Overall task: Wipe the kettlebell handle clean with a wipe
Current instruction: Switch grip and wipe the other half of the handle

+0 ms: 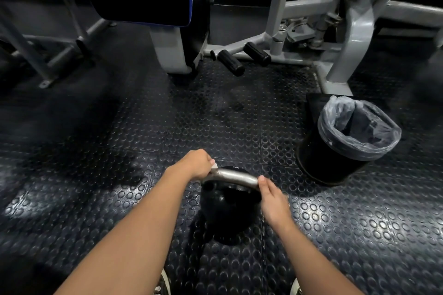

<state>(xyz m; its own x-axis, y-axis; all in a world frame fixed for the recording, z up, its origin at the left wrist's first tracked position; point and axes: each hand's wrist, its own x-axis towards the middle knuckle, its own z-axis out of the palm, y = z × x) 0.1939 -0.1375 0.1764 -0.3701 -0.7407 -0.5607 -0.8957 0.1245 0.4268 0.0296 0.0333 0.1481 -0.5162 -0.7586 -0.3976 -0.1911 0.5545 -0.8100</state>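
Fingers [209, 160] of the left hand [195, 164] are curled shut over the left end of the kettlebell handle [236, 175], pinching a small white wipe [213, 165] against the metal; only a corner of the wipe shows past the knuckles. The right hand [273, 199] closes its fingers around the right end of the same handle, thumb on top, with nothing else in its grasp that can be made out. Between the two hands the bare silver bar of the handle shows. The black kettlebell [227, 211] stands upright on the studded rubber floor [119, 175], directly in front of the person and between the two forearms.

To the right and further away stands a black bin [333, 158], tilted slightly, lined with a clear plastic bag [354, 127] folded over its rim. Nothing can be made out inside the liner. Behind it rise the grey frames of gym machines [347, 43], with two black foot rollers [242, 57] lying low near the floor.
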